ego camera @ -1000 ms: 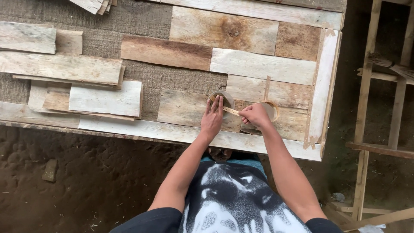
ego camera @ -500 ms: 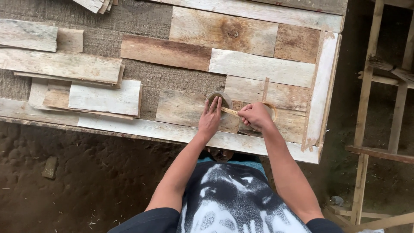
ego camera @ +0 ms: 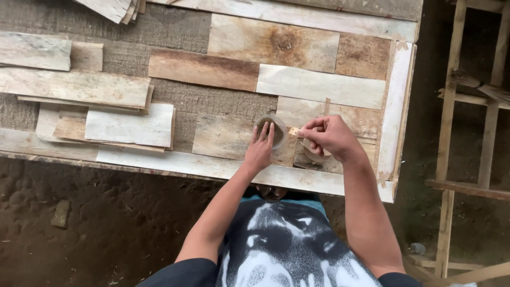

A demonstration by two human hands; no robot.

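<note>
My left hand (ego camera: 260, 150) rests with fingers spread on the near rim of a small round clear cup (ego camera: 271, 131) that stands on a wooden panel (ego camera: 297, 85) made of mixed planks. A thin wooden stick (ego camera: 295, 131) is pinched in my right hand (ego camera: 330, 137), its tip at the cup's right edge. Under my right hand lies a second round lid-like thing, mostly hidden. The cup holds something dark.
Loose pale planks (ego camera: 130, 126) lie stacked on the left of the panel over coarse grey cloth (ego camera: 175, 26). More board ends (ego camera: 114, 8) stick in at the top. A wooden frame (ego camera: 451, 159) stands to the right. Bare dirt floor (ego camera: 95, 223) lies below.
My right hand has shifted slightly with the stick near the cup. My left hand stays on the cup.
</note>
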